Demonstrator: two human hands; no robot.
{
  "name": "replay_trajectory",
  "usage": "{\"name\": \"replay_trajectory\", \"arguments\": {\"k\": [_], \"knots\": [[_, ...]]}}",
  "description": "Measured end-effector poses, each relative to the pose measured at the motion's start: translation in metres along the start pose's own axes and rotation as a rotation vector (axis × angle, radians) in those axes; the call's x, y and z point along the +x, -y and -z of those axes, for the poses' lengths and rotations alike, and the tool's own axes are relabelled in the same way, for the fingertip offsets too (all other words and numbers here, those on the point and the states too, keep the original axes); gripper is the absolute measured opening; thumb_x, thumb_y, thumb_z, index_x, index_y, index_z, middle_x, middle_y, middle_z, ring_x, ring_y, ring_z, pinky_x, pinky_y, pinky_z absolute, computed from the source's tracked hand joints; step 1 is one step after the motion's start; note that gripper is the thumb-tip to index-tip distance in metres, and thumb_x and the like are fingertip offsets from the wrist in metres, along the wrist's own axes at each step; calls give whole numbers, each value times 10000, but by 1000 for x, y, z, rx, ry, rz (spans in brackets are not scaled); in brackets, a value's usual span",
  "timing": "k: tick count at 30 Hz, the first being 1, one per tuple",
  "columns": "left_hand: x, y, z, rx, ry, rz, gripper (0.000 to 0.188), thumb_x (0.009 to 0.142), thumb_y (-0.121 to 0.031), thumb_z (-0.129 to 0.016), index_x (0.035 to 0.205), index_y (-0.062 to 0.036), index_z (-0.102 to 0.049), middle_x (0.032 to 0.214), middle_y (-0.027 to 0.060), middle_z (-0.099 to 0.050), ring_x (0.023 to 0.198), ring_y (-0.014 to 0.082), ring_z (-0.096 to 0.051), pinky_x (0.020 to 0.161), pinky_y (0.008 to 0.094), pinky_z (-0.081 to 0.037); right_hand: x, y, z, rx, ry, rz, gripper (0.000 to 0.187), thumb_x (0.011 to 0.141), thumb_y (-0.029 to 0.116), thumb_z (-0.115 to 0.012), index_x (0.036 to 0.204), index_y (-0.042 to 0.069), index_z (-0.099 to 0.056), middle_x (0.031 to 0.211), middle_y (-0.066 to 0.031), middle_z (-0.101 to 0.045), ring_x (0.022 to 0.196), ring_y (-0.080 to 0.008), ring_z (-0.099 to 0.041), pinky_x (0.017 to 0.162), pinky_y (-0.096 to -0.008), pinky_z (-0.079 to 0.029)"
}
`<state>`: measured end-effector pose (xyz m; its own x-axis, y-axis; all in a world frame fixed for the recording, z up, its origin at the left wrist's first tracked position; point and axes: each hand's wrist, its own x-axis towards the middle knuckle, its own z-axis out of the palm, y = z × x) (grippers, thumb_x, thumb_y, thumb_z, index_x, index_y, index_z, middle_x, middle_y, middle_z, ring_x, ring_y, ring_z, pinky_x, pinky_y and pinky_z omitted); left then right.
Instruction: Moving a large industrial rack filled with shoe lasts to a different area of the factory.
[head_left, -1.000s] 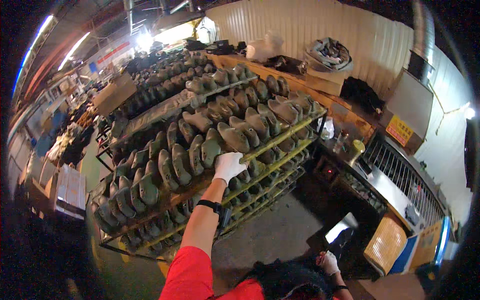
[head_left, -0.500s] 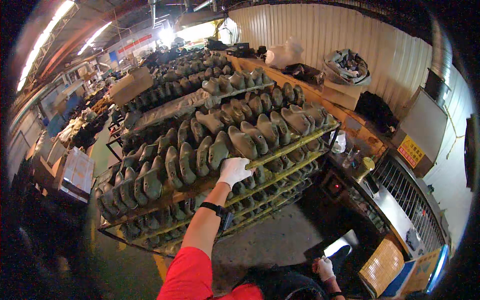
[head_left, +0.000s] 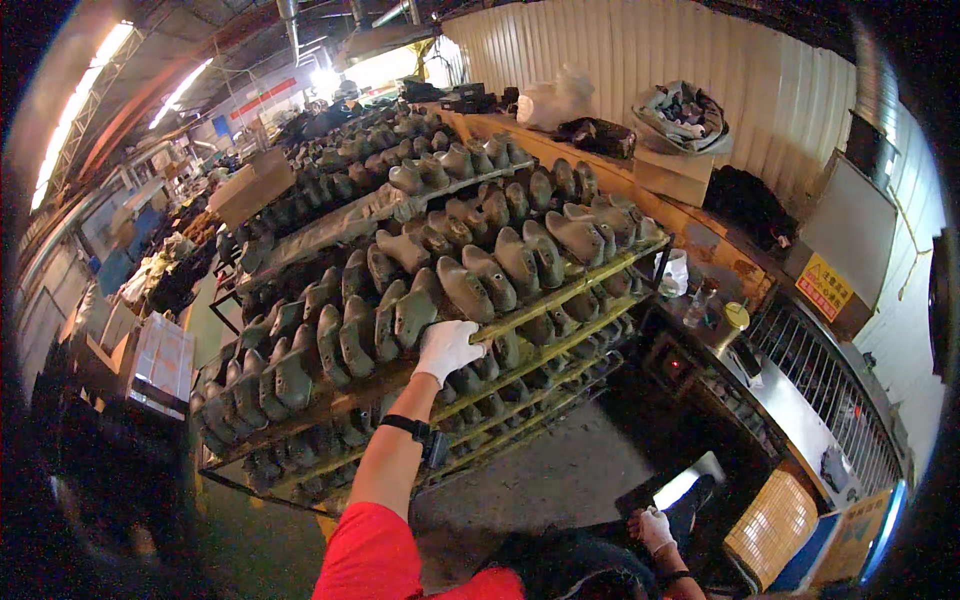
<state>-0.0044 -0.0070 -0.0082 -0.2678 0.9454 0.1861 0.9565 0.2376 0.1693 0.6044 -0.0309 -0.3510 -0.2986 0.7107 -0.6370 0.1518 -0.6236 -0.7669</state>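
Observation:
A tall rack with yellow shelf edges (head_left: 572,289) carries rows of dark grey shoe lasts (head_left: 462,289). My left hand (head_left: 450,350), in a white glove, is closed over the front edge of its top shelf, just below one last. Its fingertips are partly hidden behind the edge. At the lower right, my right hand (head_left: 655,529), also gloved in white, is closed beside a dark object and a bright white panel (head_left: 690,481). What it holds, if anything, cannot be made out.
To the right stands a bench with a barred metal grille (head_left: 812,368) and a woven bamboo mat (head_left: 770,530). A warning sign (head_left: 824,287) hangs above. A cardboard box (head_left: 672,176) sits along the corrugated wall. More loaded racks stand behind; another box (head_left: 250,187) is at far left.
The view has tilted slightly. My left hand and the rack's front edge appear a little further left, with the hand still below the same last. My right hand stays low and closed.

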Motion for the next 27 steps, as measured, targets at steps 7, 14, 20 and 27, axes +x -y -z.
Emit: {"name": "replay_trajectory", "arguments": {"k": [7, 14, 20, 27], "knots": [[-2, -10, 6, 37, 12, 22, 454, 813, -481, -718, 973, -57, -707, 893, 188, -716, 887, 393, -692, 786, 502, -548, -15, 6, 19, 220, 13, -18, 189, 991, 164, -468, 995, 18, -588, 830, -164, -675, 628, -299, -642, 537, -434, -543], [-2, -25, 21, 77, -6, 34, 377, 793, -420, -704, 922, -65, -696, 878, 188, -709, 871, 399, -685, 771, 507, -541, -16, 7, 26, 70, -45, -23, 135, 970, 165, -514, 928, 76, -608, 748, -90, -638, 633, -265, -644, 541, -421, -532], [-3, -21, 15, 27, -16, 68, 403, 863, -447, -669, 1033, -88, -731, 1011, 193, -713, 972, 402, -669, 832, 484, -530, -8, 11, 16, -264, -67, 177, 299, 985, 355, -545, 827, 102, -570, 676, -2, -547, 573, -131, -518, 504, -322, -407], [4, -18, 7, 212, -18, 38, 497, 929, -422, -665, 1229, -26, -671, 1158, 215, -695, 1087, 395, -648, 926, 467, -506, -37, 33, 6, 50, -169, 32, 162, 978, 183, -569, 909, 43, -615, 776, 6, -594, 646, -115, -560, 586, -310, -468]]}}
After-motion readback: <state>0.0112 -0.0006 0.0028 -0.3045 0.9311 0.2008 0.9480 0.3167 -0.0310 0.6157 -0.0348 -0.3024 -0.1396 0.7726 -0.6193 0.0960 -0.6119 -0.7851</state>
